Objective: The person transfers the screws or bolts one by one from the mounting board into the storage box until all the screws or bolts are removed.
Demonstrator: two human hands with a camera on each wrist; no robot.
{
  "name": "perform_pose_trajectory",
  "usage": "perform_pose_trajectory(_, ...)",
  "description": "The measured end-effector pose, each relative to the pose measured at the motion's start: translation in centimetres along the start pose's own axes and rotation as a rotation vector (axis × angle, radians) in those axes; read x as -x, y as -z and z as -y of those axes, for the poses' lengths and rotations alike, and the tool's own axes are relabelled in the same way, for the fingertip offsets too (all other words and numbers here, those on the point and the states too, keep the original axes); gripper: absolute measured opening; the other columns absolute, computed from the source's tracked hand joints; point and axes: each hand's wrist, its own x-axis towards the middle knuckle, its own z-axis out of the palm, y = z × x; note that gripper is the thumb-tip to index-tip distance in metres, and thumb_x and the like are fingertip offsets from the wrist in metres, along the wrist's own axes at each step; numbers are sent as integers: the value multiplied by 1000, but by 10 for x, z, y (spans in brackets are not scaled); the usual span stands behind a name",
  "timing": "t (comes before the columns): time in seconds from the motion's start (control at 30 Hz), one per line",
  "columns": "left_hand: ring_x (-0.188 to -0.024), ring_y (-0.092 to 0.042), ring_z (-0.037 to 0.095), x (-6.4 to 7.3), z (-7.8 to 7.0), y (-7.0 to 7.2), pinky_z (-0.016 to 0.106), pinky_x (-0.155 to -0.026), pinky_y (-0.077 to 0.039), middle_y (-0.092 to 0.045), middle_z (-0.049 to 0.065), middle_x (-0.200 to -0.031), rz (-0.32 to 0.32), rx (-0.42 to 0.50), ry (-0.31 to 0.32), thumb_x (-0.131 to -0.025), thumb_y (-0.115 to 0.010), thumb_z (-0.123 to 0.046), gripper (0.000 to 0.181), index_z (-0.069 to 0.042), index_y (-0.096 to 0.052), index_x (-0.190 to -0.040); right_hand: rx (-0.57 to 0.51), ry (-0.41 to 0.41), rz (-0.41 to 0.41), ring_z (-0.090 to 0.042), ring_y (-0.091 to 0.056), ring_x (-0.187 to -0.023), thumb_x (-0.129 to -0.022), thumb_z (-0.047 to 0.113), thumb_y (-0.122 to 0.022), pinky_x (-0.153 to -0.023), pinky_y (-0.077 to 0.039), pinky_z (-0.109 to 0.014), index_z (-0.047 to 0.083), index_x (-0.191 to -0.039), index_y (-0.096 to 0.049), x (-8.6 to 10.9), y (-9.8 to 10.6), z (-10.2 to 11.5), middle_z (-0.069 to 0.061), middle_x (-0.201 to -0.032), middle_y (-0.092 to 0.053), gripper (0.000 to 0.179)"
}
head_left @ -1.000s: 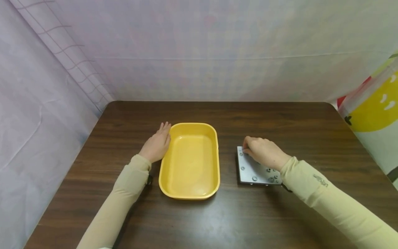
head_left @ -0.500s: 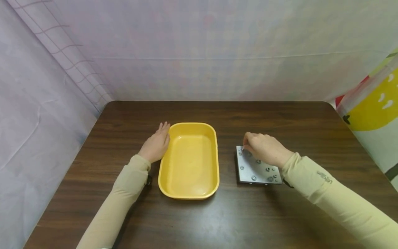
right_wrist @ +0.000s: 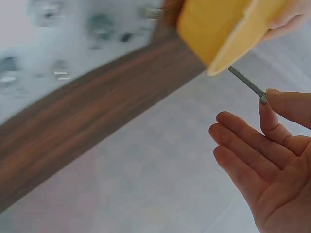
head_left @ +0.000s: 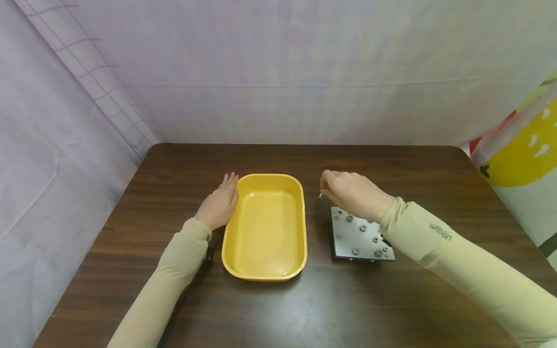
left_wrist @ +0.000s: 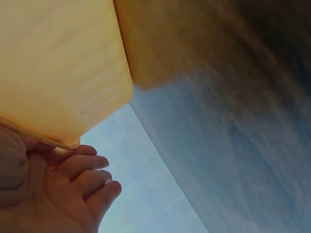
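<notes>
With twelve o'clock at the far edge of the brown table [head_left: 261, 314], we find the small metal screw [head_left: 320, 195] in the air at the fingertips of the right hand [head_left: 354, 193]. That hand grasps it between thumb and finger at its thicker end, which we take for the head; the other three fingers reach out loosely, holding nothing. In the right wrist view the screw's long axis runs from four o'clock at the pinch to ten o'clock at its free end; from the head it seems to hang towards seven.

The relation that matters most, we judge, is screw to tray: the yellow tray [head_left: 304, 222] lies towards eight o'clock from the screw — near, yet with a strip of table showing between. The tray's own long axis runs from twelve to six. The right hand alone has the screw; the left hand [head_left: 217, 205] is at the tray's ten o'clock side, touching its rim, fingers relaxed rather than clenched. Whether its thumb lies over the rim, we cannot tell.

Inside the tray we see its smooth yellow floor and some pale glints. At about five o'clock from the screw sits the grey metal plate [head_left: 346, 244], studded with bolts [head_left: 363, 228] — partly hidden by the right wrist and sleeve [head_left: 461, 266].
</notes>
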Motion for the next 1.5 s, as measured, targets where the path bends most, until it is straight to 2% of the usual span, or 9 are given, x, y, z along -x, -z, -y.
perform_pose_trajectory(0.13,-151,-14,36,-2,0,0,51,-123,-20,-19,24,-161,-10,-4,-11,-107,-27,-18,52,7,-23,-153,-8,16,8,-18,-62,-65,-96,11,-63,-60,-56,-31,2,-99,-61,-15,6,12,-10,-87,-67,9)
perform_pose_trajectory(0.33,-152,-13,34,-3,-1,1,50,-123,-19,-18,23,-162,-7,-3,6,-108,-26,-19,53,5,-23,-154,-20,50,38,-19,-62,-66,-96,10,-63,-61,-57,-31,1,-101,-62,-32,7,29,-12,-91,-68,10)
perform_pose_trajectory(0.53,-152,-13,34,-2,-2,2,51,-123,-19,-18,22,-162,-7,4,15,-108,-26,-20,53,5,-22,-154,-38,86,80,-18,-62,-64,-97,12,-63,-59,-55,-29,1,-104,-62,-46,-3,44,-12,-93,-69,14)
perform_pose_trajectory(0.73,-152,-13,34,-3,-1,2,50,-124,-19,-17,22,-162,-8,3,11,-108,-25,-21,53,4,-22,-154,-53,112,138,-18,-64,-71,-98,13,-61,-64,-56,-30,2,-105,-63,-60,-14,60,-10,-94,-69,13)
perform_pose_trajectory(0.9,-152,-14,35,-3,-1,1,51,-123,-19,-17,22,-162,-11,-6,14,-108,-26,-19,53,5,-22,-154,-22,148,156,-19,-67,-76,-97,13,-62,-68,-58,-31,3,-101,-64,-73,-24,73,-9,-93,-70,11)
perform_pose_trajectory(1.0,-151,-14,35,-3,-2,1,50,-123,-19,-18,23,-162,-17,-7,15,-108,-26,-19,52,5,-22,-154,-11,161,178,-19,-66,-73,-97,12,-60,-66,-57,-31,2,-99,-64,-80,-29,80,-9,-90,-70,11)
perform_pose_trajectory(1.2,-151,-15,35,-3,-3,1,50,-123,-20,-19,23,-162,-20,-10,18,-108,-26,-18,52,6,-22,-154,2,159,277,-18,-59,-66,-99,14,-56,-61,-55,-32,1,-103,-63,-90,-38,91,-9,-88,-68,15)
perform_pose_trajectory(1.37,-151,-16,35,-3,-6,2,50,-123,-20,-19,23,-161,-20,-7,9,-107,-26,-18,52,6,-22,-154,-8,166,294,-22,-67,-75,-98,12,-57,-68,-59,-36,1,-104,-65,-95,-41,98,-9,-91,-71,15)
perform_pose_trajectory(1.5,-151,-17,35,-5,-7,0,49,-123,-21,-20,22,-161,-23,-5,5,-107,-27,-19,52,6,-23,-154,-19,162,301,-22,-68,-75,-99,12,-56,-69,-60,-36,0,-106,-65,-95,-42,100,-10,-91,-71,17)
